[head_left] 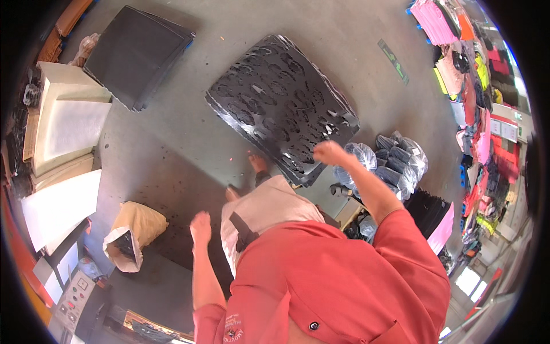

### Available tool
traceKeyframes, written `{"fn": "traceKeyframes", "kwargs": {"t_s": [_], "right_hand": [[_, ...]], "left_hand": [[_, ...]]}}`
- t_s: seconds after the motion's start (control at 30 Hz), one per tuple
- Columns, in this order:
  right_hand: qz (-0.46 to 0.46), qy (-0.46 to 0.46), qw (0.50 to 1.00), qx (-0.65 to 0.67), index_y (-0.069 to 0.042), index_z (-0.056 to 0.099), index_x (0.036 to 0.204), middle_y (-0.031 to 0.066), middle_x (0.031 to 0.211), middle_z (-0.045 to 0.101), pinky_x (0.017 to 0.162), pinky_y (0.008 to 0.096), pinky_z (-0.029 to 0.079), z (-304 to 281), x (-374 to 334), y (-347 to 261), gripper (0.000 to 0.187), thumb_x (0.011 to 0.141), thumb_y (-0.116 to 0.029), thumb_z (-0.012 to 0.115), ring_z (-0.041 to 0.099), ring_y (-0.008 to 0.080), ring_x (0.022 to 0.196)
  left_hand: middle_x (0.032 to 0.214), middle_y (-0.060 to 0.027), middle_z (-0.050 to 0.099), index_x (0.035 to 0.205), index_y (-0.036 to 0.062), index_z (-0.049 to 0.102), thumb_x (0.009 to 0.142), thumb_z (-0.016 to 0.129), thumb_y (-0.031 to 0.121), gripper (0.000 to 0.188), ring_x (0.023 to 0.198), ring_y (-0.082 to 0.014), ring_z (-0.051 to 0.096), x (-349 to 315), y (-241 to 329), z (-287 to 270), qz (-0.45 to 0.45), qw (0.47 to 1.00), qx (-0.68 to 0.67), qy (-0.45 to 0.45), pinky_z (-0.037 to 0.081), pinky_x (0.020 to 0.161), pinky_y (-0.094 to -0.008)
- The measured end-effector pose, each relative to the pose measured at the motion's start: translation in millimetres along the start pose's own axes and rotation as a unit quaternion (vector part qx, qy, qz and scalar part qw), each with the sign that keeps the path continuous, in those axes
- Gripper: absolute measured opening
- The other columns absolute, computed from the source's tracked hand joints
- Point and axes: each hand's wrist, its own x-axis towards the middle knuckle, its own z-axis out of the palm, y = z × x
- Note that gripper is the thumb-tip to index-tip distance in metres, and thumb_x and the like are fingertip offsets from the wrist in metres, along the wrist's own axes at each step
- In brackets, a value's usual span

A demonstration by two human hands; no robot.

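Note:
My left hand hangs in the air over the floor, its fingers curled in and nothing seen in it. A brown paper sack, its rolled mouth facing me, stands on the floor to the left of that hand. My right hand is loosely closed, with no object showing in it. In the picture it overlaps the near right edge of a stack of black sheets with many shoe-sole-shaped cutouts. The hand appears raised above the sheets, not gripping them.
Another stack of plain black sheets lies at the far left. Clear bags of dark pieces sit at the right. Piles of coloured material line the right side. A control panel with buttons is at the lower left.

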Motion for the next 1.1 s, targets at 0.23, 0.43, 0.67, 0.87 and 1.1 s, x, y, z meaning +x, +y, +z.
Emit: {"fn": "traceKeyframes", "kwargs": {"t_s": [0.23,0.43,0.67,0.87,1.1], "right_hand": [[0.129,-0.154,0.976,0.089,-0.008,0.078,0.120,0.0167,0.110,0.080,0.089,0.0408,0.060,85.9,-12.3,-45.2,0.035,0.095,-0.032,0.072,0.077,0.0320,0.101],[0.162,0.149,0.950,0.223,0.000,0.076,0.121,0.0106,0.108,0.080,0.085,0.0363,0.060,16.5,118.6,-138.5,0.037,0.098,-0.028,0.072,0.075,0.0196,0.095],[0.213,0.047,0.942,0.255,0.000,0.076,0.120,0.0104,0.101,0.079,0.081,0.0332,0.056,-35.8,202.8,-254.1,0.035,0.099,-0.027,0.071,0.072,0.0165,0.093],[0.170,-0.049,0.974,0.138,-0.001,0.075,0.122,0.0220,0.117,0.078,0.096,0.0400,0.056,-78.5,254.6,-287.6,0.045,0.099,-0.039,0.069,0.074,0.0348,0.112],[0.023,-0.027,0.999,0.000,-0.004,0.079,0.112,0.0183,0.107,0.079,0.093,0.0437,0.059,-150.5,416.7,-275.3,0.035,0.093,-0.033,0.070,0.075,0.0367,0.104]], "left_hand": [[0.092,-0.0151,0.079,0.096,0.0110,0.078,0.099,0.059,0.045,0.039,0.090,-0.0393,0.077,-83.2,-96.1,46.5,-0.219,0.967,-0.056,-0.116,0.060,0.080,-0.0501],[0.104,-0.0228,0.076,0.101,0.0082,0.078,0.101,0.054,0.035,0.036,0.102,-0.0455,0.072,138.7,-132.3,-54.7,-0.040,0.996,0.057,-0.050,0.057,0.089,-0.0549],[0.104,-0.0097,0.078,0.120,-0.0024,0.075,0.106,0.065,0.029,0.036,0.092,-0.0153,0.073,384.7,-68.4,-305.5,-0.126,0.830,-0.524,0.146,0.061,0.082,-0.0315],[0.098,-0.0065,0.079,0.120,0.0010,0.077,0.105,0.068,0.035,0.039,0.087,-0.0118,0.073,437.1,-41.5,-366.2,-0.065,0.877,-0.459,0.128,0.059,0.079,-0.0298],[0.102,-0.0207,0.079,0.116,0.0079,0.078,0.102,0.066,0.033,0.031,0.094,-0.0345,0.078,480.4,-84.3,-377.4,-0.126,0.931,-0.278,0.199,0.061,0.086,-0.0434]]}}
